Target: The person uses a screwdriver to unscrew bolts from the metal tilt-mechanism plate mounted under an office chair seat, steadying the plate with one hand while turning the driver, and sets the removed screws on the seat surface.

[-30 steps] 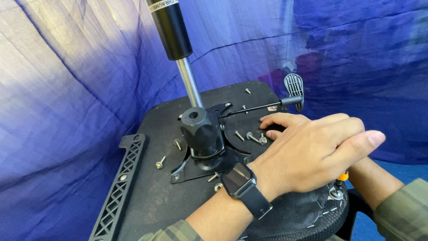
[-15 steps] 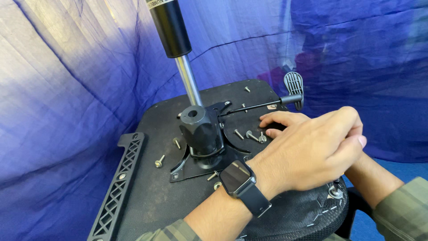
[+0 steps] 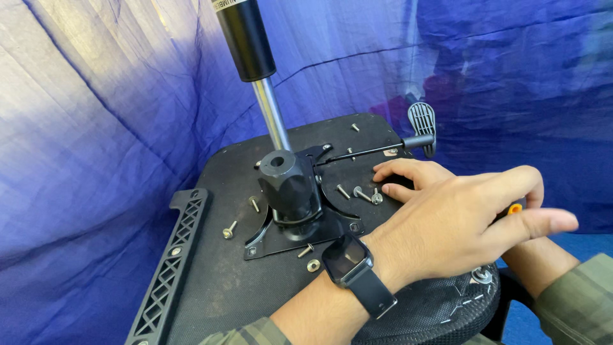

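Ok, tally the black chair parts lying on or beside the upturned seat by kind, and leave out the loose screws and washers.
gas lift cylinder: 1
mounting plate: 1
lever with a ribbed paddle: 1
lattice armrest: 1
Total: 4

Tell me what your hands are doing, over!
Left hand flat over the loose screws on the chair underside. Right hand mostly hidden beneath it, orange tool tip showing. Gas cylinder upright beside.

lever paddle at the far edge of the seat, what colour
Dark grey, ribbed lever paddle, clearest in the head view.
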